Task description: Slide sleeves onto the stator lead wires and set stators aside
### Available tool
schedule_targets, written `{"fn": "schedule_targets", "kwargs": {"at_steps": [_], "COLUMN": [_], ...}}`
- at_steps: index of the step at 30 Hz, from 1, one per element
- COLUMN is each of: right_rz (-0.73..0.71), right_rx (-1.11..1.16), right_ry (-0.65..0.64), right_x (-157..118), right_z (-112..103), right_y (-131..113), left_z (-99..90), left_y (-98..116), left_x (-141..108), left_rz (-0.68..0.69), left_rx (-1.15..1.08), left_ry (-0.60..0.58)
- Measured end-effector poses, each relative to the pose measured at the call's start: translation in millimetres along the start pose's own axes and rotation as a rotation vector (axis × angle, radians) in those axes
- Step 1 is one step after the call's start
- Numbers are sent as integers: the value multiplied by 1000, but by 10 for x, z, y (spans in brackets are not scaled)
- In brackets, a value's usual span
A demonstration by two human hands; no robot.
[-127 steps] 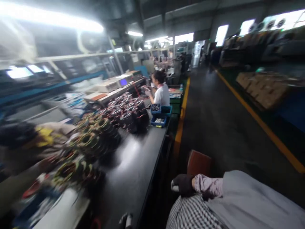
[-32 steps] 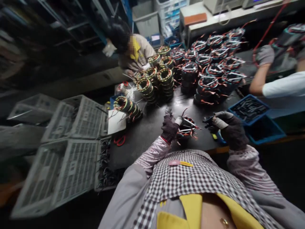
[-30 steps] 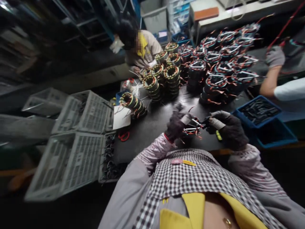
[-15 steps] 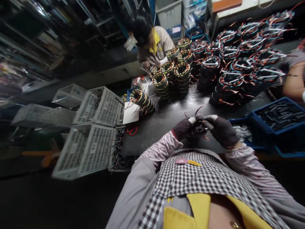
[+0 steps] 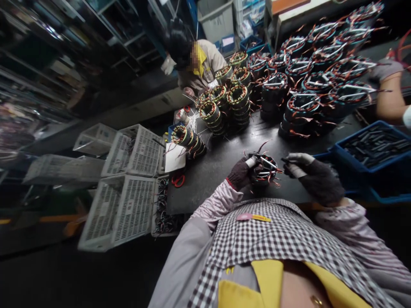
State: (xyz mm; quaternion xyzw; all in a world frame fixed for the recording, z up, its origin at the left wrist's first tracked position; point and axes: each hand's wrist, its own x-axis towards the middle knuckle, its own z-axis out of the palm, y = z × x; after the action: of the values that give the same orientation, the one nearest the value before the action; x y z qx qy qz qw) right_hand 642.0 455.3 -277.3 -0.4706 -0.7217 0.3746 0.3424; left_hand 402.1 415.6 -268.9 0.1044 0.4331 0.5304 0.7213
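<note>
A wound motor stator (image 5: 267, 167) with white sleeves and orange-brown lead wires is at the table's near edge, in front of the checked apron. My left hand (image 5: 241, 172), in a dark glove with pale fingertips, is closed on its left rim. To the right, apart from the stator, my right hand (image 5: 316, 177) wears a similar glove. Its thumb and fingers pinch a small dark strip (image 5: 285, 161) whose end points toward the stator. Most of the strip is hidden by the fingers.
Stacks of wired stators (image 5: 302, 107) fill the table's far right. Blue bins (image 5: 372, 167) hold dark strips at the right. Red-handled scissors (image 5: 177, 181) and white paper (image 5: 175, 157) lie left, near white crates (image 5: 131, 209). A co-worker (image 5: 205, 60) sits opposite; another person's arm (image 5: 390, 94) reaches in right.
My right hand has moved right, off the stator, with a dark strip in its fingers. The stator's top now shows more fully. My left hand stays on its rim.
</note>
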Motion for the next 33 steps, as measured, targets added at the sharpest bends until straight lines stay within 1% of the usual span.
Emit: {"fn": "schedule_targets", "kwargs": {"at_steps": [2, 4, 6, 10, 13, 15, 17, 19, 20, 23, 25, 27, 29, 31, 33], "right_rz": [92, 117, 138, 198, 228, 283, 311, 281, 254, 204, 176, 130, 46, -63, -152], "right_rx": [8, 3, 9, 5, 42, 87, 93, 63, 52, 71, 55, -15, -117, -214, -263], "right_ry": [3, -17, 0, 85, 80, 89, 137, 195, 202, 161, 129, 73, 28, 78, 124], "right_x": [-96, -185, -259, -353, -427, -497, -564, -593, -584, -466, -353, -259, -195, -139, -60], "right_z": [-68, -90, -71, 30, 128, 201, 286, 388, 447, 613, 658, 603, 465, 312, 221], "right_y": [70, 150, 223, 330, 385, 418, 451, 480, 491, 499, 479, 431, 348, 227, 83], "left_z": [-33, -57, -63, -32, -6, 2, 4, 4, 4, 7, 10, 15, 27, 47, 72], "left_y": [-10, -39, -74, -124, -139, -146, -155, -165, -170, -178, -180, -187, -201, -225, -253], "left_x": [-5, 1, 17, 56, 77, 81, 80, 79, 79, 85, 87, 82, 72, 63, 60], "left_rz": [-2, -2, 10, 37, 29, 24, 26, 30, 29, 23, 46, 87, 114, 117, 109], "left_rx": [16, 47, 75, 135, 178, 185, 183, 185, 189, 216, 242, 273, 309, 346, 387], "left_ry": [23, 41, 57, 75, 85, 81, 68, 62, 65, 68, 43, 0, -41, -74, -108]}}
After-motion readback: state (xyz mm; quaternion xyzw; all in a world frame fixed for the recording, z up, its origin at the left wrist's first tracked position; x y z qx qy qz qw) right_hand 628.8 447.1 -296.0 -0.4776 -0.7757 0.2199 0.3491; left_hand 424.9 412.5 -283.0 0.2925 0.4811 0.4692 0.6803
